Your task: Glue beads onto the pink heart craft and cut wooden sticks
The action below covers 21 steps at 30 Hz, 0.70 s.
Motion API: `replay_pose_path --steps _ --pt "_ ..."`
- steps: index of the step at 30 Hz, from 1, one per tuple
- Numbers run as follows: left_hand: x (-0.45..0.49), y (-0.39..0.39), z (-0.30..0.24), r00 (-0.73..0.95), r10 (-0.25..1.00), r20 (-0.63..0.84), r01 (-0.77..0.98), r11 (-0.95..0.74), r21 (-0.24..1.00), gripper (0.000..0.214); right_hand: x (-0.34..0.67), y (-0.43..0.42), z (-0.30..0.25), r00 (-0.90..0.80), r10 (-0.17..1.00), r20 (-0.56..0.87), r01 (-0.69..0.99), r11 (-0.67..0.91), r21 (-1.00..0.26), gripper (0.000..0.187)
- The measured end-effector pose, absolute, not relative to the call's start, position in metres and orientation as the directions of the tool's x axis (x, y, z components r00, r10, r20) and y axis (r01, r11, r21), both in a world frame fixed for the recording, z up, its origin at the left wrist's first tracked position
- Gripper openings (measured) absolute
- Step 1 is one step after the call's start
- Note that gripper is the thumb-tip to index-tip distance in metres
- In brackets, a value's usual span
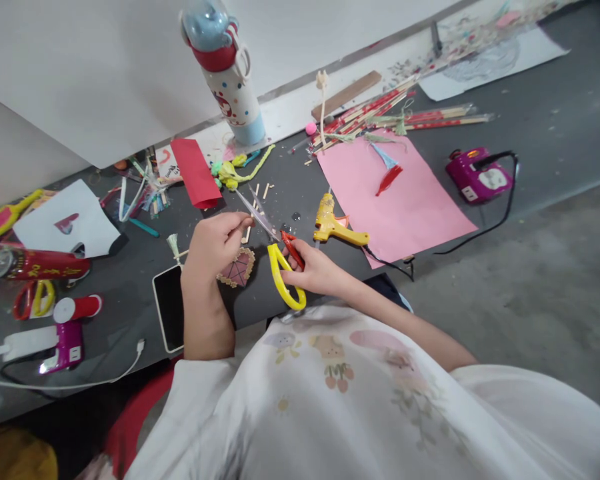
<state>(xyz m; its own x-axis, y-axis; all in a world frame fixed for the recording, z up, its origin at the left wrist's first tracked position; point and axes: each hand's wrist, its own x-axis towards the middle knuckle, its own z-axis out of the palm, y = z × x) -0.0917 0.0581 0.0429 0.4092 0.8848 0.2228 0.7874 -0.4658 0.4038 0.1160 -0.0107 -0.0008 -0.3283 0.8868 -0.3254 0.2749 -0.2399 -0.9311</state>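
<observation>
My right hand [316, 270] grips the yellow and red handles of a pair of scissors [280, 267], fingers through the loops. The blades [254, 212] point up and left, slightly apart. My left hand [216, 240] is closed in a pinch on a thin wooden stick [248, 231] held at the blades. A small pink fan-shaped craft piece [237, 269] lies on the dark table just below my left hand. A yellow glue gun [336, 225] rests to the right of the scissors.
A phone [169, 308] lies by my left forearm. Pink paper [405, 193], red paper [196, 172], a dotted bottle [233, 87], sticks [405, 113], a purple device [477, 175] with a black cable, another pair of scissors [34, 299] and a white cable [70, 381] crowd the table.
</observation>
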Motion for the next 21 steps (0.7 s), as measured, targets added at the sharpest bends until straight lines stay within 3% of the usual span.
replay_pose_path --steps 7,12,15,18,21 --pt "-0.088 0.057 0.044 0.408 0.890 0.205 0.792 -0.456 0.406 0.030 0.117 -0.009 -0.005 -0.314 0.902 -0.297 0.263 -0.218 -0.940 0.034" --pt "-0.078 0.056 0.038 0.414 0.844 0.342 0.857 -0.488 0.168 0.029 0.117 -0.005 -0.008 -0.270 0.916 -0.298 0.224 -0.241 -0.944 0.033" --pt "-0.071 0.054 0.034 0.381 0.758 0.529 0.874 -0.483 0.063 0.027 0.114 -0.004 -0.012 -0.272 0.913 -0.303 0.135 -0.275 -0.952 0.034" --pt "-0.061 0.046 0.031 0.309 0.625 0.717 0.803 -0.575 0.155 0.024 0.111 -0.005 -0.016 -0.283 0.905 -0.318 0.059 -0.314 -0.947 0.035" --pt "-0.046 0.033 0.032 0.373 0.516 0.771 0.536 -0.798 0.275 0.023 0.110 -0.004 -0.018 -0.285 0.908 -0.307 0.062 -0.302 -0.951 0.032"
